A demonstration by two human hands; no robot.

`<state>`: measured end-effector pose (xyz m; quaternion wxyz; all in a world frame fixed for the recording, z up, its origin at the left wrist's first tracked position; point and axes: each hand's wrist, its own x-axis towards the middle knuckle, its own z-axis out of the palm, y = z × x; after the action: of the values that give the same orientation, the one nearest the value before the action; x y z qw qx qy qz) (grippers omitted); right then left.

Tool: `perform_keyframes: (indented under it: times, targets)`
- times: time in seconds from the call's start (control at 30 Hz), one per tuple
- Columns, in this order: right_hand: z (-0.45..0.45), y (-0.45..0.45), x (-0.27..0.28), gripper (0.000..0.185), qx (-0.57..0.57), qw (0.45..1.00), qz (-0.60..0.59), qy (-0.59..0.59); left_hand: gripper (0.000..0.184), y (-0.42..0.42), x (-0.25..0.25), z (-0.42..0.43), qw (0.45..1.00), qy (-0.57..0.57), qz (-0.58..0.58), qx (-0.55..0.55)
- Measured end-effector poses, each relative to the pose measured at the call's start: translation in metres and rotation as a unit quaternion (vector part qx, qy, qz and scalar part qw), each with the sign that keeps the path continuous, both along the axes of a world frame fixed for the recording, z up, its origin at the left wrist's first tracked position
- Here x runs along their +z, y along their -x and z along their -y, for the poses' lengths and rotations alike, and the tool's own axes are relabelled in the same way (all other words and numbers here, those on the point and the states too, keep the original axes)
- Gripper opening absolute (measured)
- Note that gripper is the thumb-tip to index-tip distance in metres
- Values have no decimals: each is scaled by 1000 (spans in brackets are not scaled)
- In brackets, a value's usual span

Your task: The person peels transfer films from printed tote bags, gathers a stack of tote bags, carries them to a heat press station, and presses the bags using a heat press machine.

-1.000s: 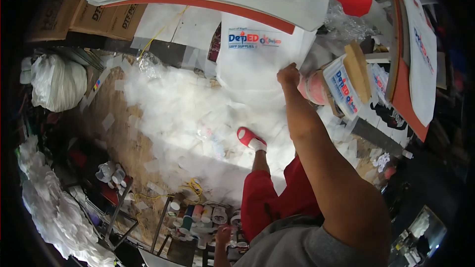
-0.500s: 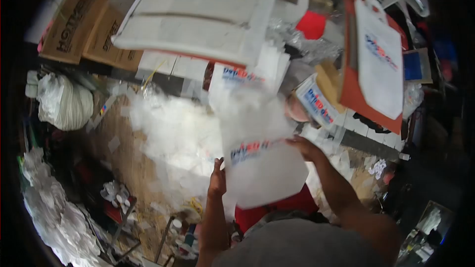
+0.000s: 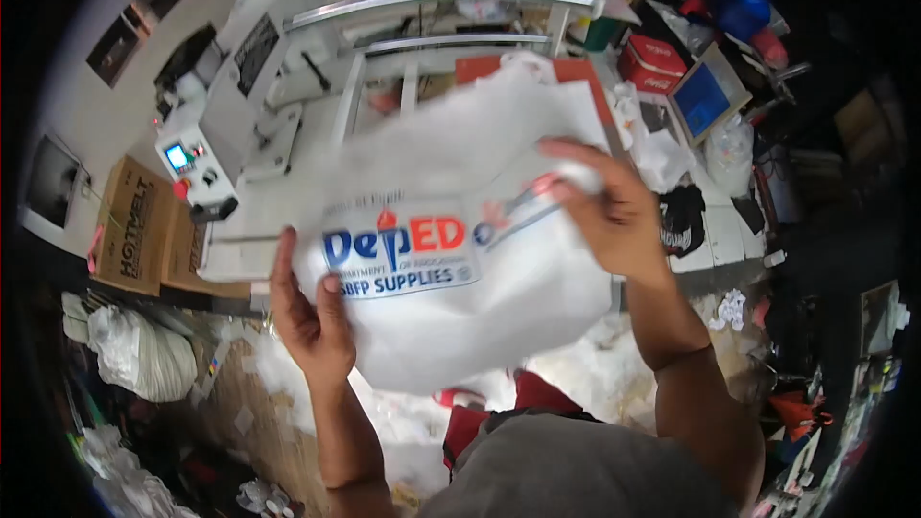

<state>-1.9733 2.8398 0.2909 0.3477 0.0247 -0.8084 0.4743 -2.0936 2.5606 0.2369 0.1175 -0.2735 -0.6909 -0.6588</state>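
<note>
A white fabric-like bag point(image 3: 432, 341), printed "DepED" and "SBFP SUPPLIES" in blue and red, is held up before me. It slants, and its upper part is smeared by motion. My left hand point(image 3: 317, 321) grips the left edge, thumb on the printed face and fingers along the side. On the right, my right hand point(image 3: 609, 216) is closed on the bag, bunching the material near the print; its fingers are partly blurred. Behind the bag, a red-brown board point(image 3: 597, 105) shows at the press table, with white material on it.
A white press machine with a control box point(image 3: 197, 158) stands at back left, metal rails point(image 3: 441, 5) across it. Hotmelt cartons point(image 3: 134, 230) are at the left. A red box point(image 3: 652, 62) and blue-faced frame point(image 3: 710, 91) sit at back right. White scraps point(image 3: 595, 374) cover the floor.
The bag has risen from low near my lap to in front of the press table, and both hands have come up with it. My view has tilted up, showing more of the machine.
</note>
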Motion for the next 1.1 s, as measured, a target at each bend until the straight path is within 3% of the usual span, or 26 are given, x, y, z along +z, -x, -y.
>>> perform_keyframes:
  times: [0.07, 0.13, 0.2, 0.27, 0.3, 0.33, 0.37, 0.4, 0.43, 0.47, 0.6, 0.67, 0.87, 1.1]
  targets:
    - [-37, -25, 51, 32, -79, 978, -137, -132, 47, -1, 57, -51, 983, -66, -174, 5]
    - [-69, -45, 68, 37, -179, 969, -150, -84, 44, 7, 77, -91, 965, -36, -253, 57]
    - [-118, -22, 72, 36, -227, 948, -177, -137, 39, 51, 79, -163, 906, 36, -411, 95]
    - [-191, 18, 15, 37, -280, 932, -144, -177, 36, 75, 38, -236, 962, 138, -234, 40]
    - [-236, 34, -56, 38, -266, 959, 17, -98, 36, 98, -26, -269, 958, 240, -156, 22]
    - [-281, 50, -126, 39, -257, 946, 191, -41, 35, 121, -89, -301, 933, 350, -86, 4]
    - [-311, 51, -207, 41, -231, 920, 245, -202, 40, 130, -159, -312, 927, 352, -121, -48]
    - [-329, 40, -285, 36, -244, 866, 220, -377, 42, 119, -202, -313, 908, 414, -24, -64]
    - [-303, 27, -281, 33, -282, 888, 253, -262, 44, 109, -241, -308, 894, 439, -87, -27]
    - [-282, 21, -269, 32, -314, 895, 282, -142, 44, 104, -239, -307, 893, 441, -87, -23]
    - [-277, 5, -276, 28, -315, 916, 202, -147, 43, 83, -221, -300, 936, 331, -114, 29]
    - [-277, 3, -272, 25, -329, 908, 162, -203, 41, 87, -219, -301, 939, 344, -26, -7]
    - [-282, 15, -263, 26, -360, 864, 246, -251, 38, 91, -218, -309, 929, 370, -12, 22]
    - [-279, 20, -260, 27, -369, 856, 249, -262, 40, 107, -242, -312, 931, 364, 13, 38]
